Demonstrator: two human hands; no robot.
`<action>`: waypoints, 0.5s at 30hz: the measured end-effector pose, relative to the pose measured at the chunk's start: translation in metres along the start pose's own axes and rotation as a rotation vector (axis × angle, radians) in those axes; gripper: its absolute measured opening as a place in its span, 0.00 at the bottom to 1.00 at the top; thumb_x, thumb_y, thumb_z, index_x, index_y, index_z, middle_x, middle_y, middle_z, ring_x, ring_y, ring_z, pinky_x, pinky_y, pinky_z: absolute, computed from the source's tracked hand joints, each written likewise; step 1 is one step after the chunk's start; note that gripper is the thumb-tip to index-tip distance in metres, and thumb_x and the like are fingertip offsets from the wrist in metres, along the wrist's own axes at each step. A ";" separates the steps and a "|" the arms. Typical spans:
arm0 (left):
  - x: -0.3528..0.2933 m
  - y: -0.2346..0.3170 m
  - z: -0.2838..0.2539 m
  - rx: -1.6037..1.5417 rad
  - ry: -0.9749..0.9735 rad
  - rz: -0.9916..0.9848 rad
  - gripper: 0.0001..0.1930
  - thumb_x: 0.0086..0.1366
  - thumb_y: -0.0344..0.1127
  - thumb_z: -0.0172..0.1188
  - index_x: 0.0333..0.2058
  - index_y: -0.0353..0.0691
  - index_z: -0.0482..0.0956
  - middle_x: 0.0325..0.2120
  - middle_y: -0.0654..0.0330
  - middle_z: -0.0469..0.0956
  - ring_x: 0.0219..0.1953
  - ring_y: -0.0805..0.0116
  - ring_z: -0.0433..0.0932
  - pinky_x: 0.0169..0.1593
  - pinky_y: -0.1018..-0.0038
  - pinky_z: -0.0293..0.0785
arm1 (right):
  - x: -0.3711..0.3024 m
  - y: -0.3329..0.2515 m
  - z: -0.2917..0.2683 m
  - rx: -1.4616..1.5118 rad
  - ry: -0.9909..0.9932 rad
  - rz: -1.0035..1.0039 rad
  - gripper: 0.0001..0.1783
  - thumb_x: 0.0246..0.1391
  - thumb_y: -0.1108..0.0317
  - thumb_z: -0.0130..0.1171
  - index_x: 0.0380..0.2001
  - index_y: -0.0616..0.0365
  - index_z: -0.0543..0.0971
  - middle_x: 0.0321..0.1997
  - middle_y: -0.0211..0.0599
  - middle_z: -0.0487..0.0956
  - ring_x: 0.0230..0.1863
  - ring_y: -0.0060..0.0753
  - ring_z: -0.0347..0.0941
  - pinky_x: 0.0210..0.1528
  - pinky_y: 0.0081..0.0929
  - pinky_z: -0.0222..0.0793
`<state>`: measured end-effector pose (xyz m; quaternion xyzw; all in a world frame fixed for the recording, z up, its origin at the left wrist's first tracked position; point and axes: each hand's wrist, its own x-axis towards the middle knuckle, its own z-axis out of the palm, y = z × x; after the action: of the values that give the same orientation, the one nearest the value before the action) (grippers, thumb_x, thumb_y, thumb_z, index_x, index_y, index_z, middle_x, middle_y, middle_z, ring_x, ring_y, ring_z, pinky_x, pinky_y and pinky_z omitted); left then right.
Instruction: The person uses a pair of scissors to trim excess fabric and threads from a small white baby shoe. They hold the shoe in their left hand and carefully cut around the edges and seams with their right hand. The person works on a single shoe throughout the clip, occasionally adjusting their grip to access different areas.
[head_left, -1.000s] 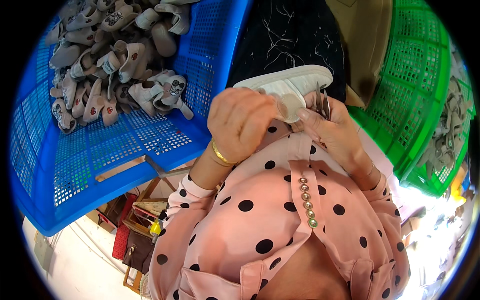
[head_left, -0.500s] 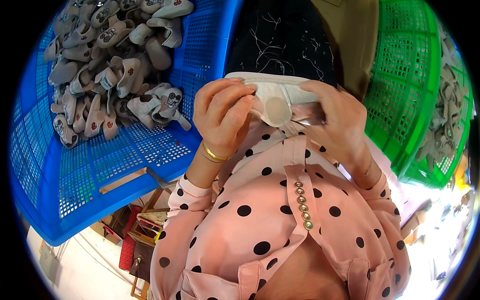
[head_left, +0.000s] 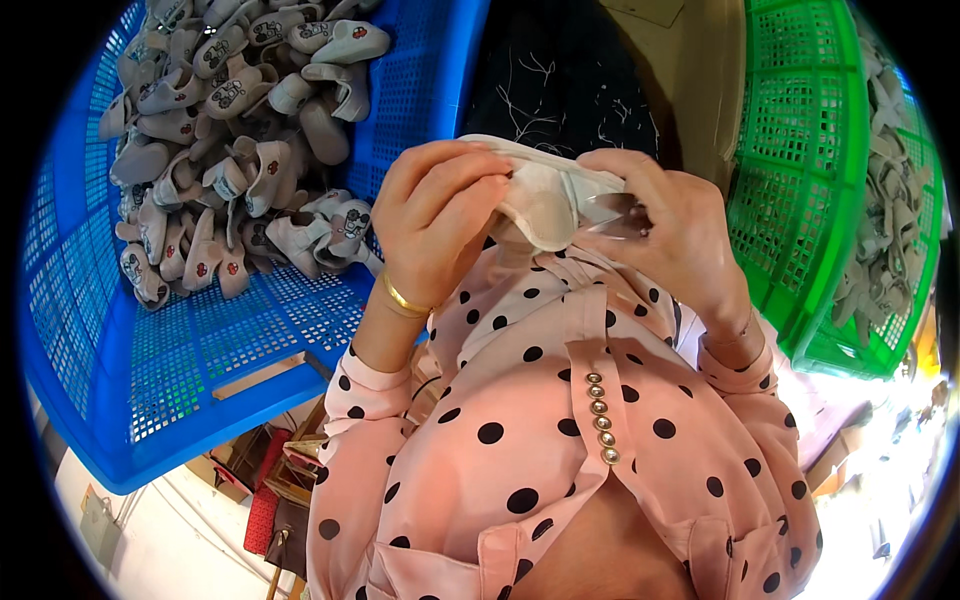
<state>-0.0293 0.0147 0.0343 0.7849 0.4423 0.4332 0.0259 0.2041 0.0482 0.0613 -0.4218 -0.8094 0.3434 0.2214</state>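
Note:
In front of my chest, both hands hold up a small off-white cloth shoe (head_left: 543,212), its rounded end toward me. My left hand (head_left: 430,215) is closed on its left side, thumb and fingers pinching the edge. My right hand (head_left: 685,225) has its fingers bent at the shoe's right end. Below those fingers, within that hand, show the shiny metal blades of what look like thread snips (head_left: 606,210), partly blurred. The grip on their handle is hidden.
On the left, a blue plastic basket (head_left: 300,375) holds a heap of light grey shoes (head_left: 240,165) with printed patches. A green basket (head_left: 800,160) stands on the right, with more greyish pieces (head_left: 885,230) beyond its wall. Loose threads lie on dark cloth (head_left: 570,80) ahead.
The shoe has tilted, its right end now lower. The metal blades show more clearly beside it. Both hands have shifted slightly, and the view has moved a little.

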 end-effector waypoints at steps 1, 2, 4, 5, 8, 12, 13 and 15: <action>0.005 -0.001 -0.001 -0.023 -0.021 0.002 0.13 0.41 0.24 0.65 0.30 0.39 0.79 0.34 0.60 0.81 0.37 0.59 0.79 0.38 0.71 0.77 | 0.001 -0.001 0.002 -0.027 0.007 -0.111 0.27 0.38 0.62 0.74 0.44 0.52 0.78 0.23 0.30 0.76 0.19 0.24 0.69 0.24 0.21 0.65; 0.009 -0.003 -0.001 -0.045 -0.041 0.003 0.13 0.41 0.24 0.66 0.30 0.39 0.79 0.34 0.60 0.81 0.37 0.59 0.79 0.38 0.71 0.77 | 0.003 -0.004 -0.001 -0.041 -0.010 -0.135 0.28 0.37 0.61 0.74 0.45 0.51 0.78 0.23 0.31 0.76 0.19 0.27 0.70 0.24 0.24 0.66; 0.015 -0.006 0.002 -0.064 -0.048 -0.026 0.12 0.42 0.24 0.66 0.29 0.41 0.80 0.32 0.63 0.82 0.35 0.61 0.78 0.36 0.73 0.76 | 0.007 -0.010 -0.008 -0.075 -0.047 -0.184 0.31 0.34 0.58 0.75 0.46 0.49 0.77 0.23 0.32 0.77 0.19 0.33 0.71 0.24 0.28 0.67; 0.021 -0.007 0.003 -0.082 -0.060 -0.049 0.12 0.42 0.24 0.66 0.29 0.42 0.80 0.32 0.64 0.82 0.35 0.62 0.78 0.36 0.73 0.76 | 0.007 -0.010 -0.006 -0.118 -0.018 -0.172 0.31 0.34 0.59 0.75 0.47 0.48 0.77 0.21 0.31 0.76 0.19 0.34 0.72 0.23 0.29 0.67; 0.034 -0.002 0.005 -0.147 -0.140 -0.158 0.10 0.45 0.24 0.67 0.29 0.44 0.82 0.29 0.65 0.82 0.33 0.63 0.78 0.35 0.74 0.75 | 0.003 -0.007 0.004 -0.226 0.055 -0.154 0.28 0.36 0.62 0.72 0.44 0.49 0.75 0.19 0.32 0.75 0.19 0.38 0.72 0.24 0.31 0.67; 0.043 0.001 0.006 -0.215 -0.233 -0.271 0.12 0.50 0.29 0.67 0.36 0.45 0.82 0.32 0.62 0.82 0.38 0.59 0.77 0.41 0.70 0.75 | -0.006 0.001 0.010 -0.246 0.154 -0.058 0.16 0.41 0.68 0.67 0.33 0.54 0.72 0.18 0.39 0.73 0.21 0.46 0.72 0.24 0.36 0.68; 0.046 0.005 0.007 -0.174 -0.190 -0.265 0.13 0.52 0.30 0.66 0.38 0.45 0.82 0.34 0.61 0.82 0.40 0.58 0.77 0.43 0.69 0.75 | -0.009 0.003 0.010 -0.234 0.193 0.001 0.14 0.43 0.69 0.66 0.31 0.56 0.71 0.18 0.41 0.72 0.21 0.48 0.71 0.23 0.37 0.67; 0.049 0.011 0.003 -0.106 -0.112 -0.232 0.17 0.54 0.30 0.65 0.45 0.44 0.79 0.41 0.57 0.80 0.45 0.55 0.75 0.48 0.64 0.72 | -0.016 0.002 0.007 -0.192 0.268 0.103 0.14 0.46 0.70 0.65 0.29 0.57 0.69 0.18 0.45 0.71 0.21 0.53 0.69 0.22 0.39 0.65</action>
<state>-0.0082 0.0445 0.0691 0.7488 0.5045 0.4057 0.1421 0.2091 0.0333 0.0540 -0.5237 -0.7792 0.2162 0.2680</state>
